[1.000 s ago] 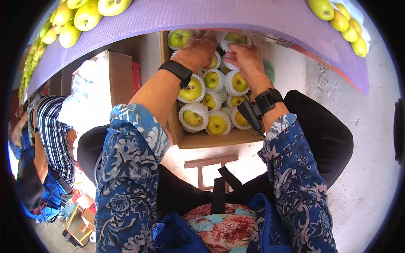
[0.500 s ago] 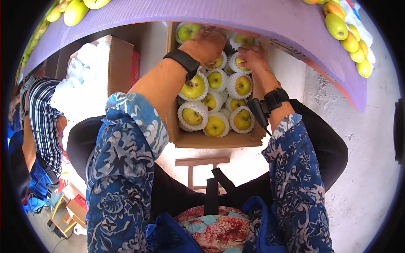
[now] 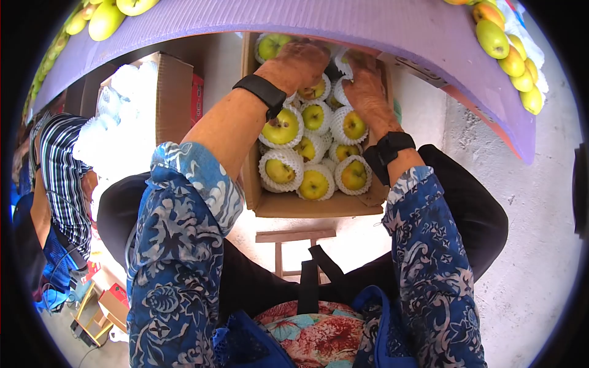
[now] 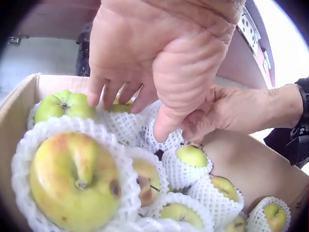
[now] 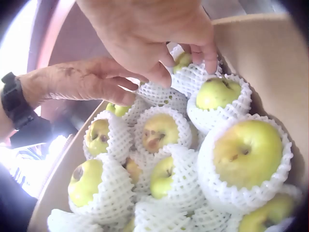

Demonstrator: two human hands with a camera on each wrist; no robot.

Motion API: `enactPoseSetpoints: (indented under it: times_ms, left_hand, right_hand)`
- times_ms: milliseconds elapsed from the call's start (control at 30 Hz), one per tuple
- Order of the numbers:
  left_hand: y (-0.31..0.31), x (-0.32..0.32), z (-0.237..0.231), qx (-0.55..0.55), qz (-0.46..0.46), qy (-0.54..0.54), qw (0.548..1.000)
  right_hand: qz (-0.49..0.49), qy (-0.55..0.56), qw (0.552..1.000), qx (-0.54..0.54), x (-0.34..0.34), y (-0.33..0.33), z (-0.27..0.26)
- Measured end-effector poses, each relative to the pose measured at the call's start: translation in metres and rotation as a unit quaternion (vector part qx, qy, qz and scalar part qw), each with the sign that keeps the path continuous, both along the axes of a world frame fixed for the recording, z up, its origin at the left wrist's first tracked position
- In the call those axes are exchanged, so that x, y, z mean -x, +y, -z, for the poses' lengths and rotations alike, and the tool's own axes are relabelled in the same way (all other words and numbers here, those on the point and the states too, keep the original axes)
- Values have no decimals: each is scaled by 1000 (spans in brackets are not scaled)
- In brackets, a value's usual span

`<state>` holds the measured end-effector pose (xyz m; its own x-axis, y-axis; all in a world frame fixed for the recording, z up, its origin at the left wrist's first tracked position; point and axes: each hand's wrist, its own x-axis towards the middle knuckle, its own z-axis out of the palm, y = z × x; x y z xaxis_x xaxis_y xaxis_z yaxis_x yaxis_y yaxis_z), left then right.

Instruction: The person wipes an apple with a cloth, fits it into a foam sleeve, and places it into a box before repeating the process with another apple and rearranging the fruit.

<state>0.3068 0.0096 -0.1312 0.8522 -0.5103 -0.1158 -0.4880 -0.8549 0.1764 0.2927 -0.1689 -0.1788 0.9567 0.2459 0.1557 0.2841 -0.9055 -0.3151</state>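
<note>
Yellow-green apples in white foam nets [image 3: 316,184] fill an open cardboard box [image 3: 319,207]. Over the box's far end is the left hand [image 3: 299,64]. Its fingers [image 4: 130,94] hang fairly straight in the left wrist view, with the thumb touching a netted apple [image 4: 159,128]. Beside it, the right hand [image 3: 368,89] reaches in. In the right wrist view the right hand [image 5: 149,36] grips a netted apple [image 5: 188,75] between thumb and fingers. Its underside is hidden.
A purple board [image 3: 245,18] overhangs the box's far end, with bare apples [image 3: 512,58] on it. At the left, another carton [image 3: 175,98] stands beside white foam nets [image 3: 123,116]. A person in stripes [image 3: 67,178] is farther left.
The right hand has shifted forward, farther into the box. The left hand remains over the far end. The head view has moved a little.
</note>
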Motion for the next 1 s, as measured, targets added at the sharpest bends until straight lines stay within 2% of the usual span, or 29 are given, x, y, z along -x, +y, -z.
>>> enactPoseSetpoints:
  times_ms: [67,167,267,433,567,600,667,800,833,900,1000]
  left_hand:
    - [0,2,-2,-3,-8,12,1000]
    - [-4,1,-5,-12,-25,8,1000]
    - [-3,1,-4,-8,-24,7,1000]
    - [-6,20,-24,-17,-46,4,999]
    - [4,37,-57,14,-4,102,995]
    - [11,37,-36,0,32,89,996]
    - [13,51,-60,-27,11,125,992]
    - [33,85,-102,-26,30,149,988]
    - [42,89,-96,-2,44,124,991]
    - [59,105,-113,66,88,79,991]
    - [67,124,-152,175,65,74,980]
  right_hand:
    - [-43,-8,998,45,-6,-6,3]
    - [-28,69,997,-11,-8,-9,-11]
    - [-68,86,991,-71,-13,-14,-21]
    - [-80,90,992,-19,-7,-15,-45]
    - [-98,72,992,-41,6,-17,-68]
    - [-97,108,988,-47,7,-16,-50]
    - [-90,179,979,-35,17,-20,-70]
    - [-171,220,960,-11,57,-16,-84]
    - [-208,224,952,-21,62,-13,-55]
    - [-264,184,947,-21,92,-15,-41]
    - [-267,274,924,-19,131,-6,-41]
